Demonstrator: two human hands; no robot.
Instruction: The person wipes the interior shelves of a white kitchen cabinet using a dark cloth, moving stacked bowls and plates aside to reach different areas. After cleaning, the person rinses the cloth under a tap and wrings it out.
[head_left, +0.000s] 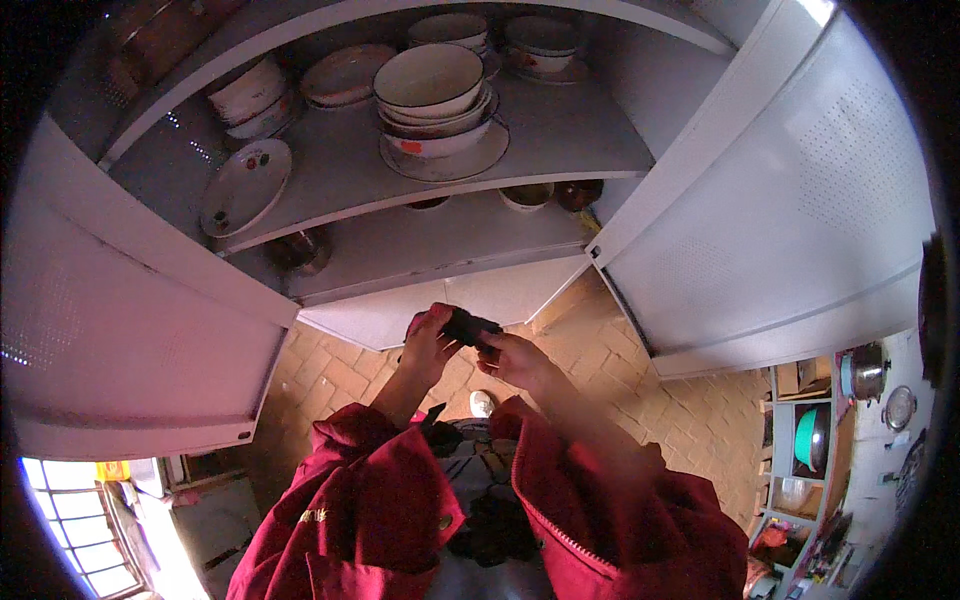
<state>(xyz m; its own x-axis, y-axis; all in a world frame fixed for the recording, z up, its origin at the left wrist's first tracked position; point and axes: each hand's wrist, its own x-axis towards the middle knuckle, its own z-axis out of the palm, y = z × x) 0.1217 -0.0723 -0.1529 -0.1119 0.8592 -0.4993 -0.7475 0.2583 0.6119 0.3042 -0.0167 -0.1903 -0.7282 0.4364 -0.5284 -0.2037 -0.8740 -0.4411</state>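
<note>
My left hand (426, 346) and my right hand (519, 361) are raised in front of an open white cabinet. Between them they grip a small bunched dark cloth (471, 327), which looks red at its left end. On the upper shelf (330, 172), a stack of enamel bowls (429, 79) rests on a plate (480, 161). An oval dish (251, 184) with a painted pattern lies left of it, near the shelf's front edge. More stacked bowls (247, 94) stand at the back left, beside another oval dish (346, 75).
Open doors flank me, the left door (142, 322) and the right door (765, 225). On the lower shelf (420, 232) stand a metal pot (300, 251) and a bowl (526, 196). A rack (784, 450) with kitchenware stands at right, over a brick floor (675, 427).
</note>
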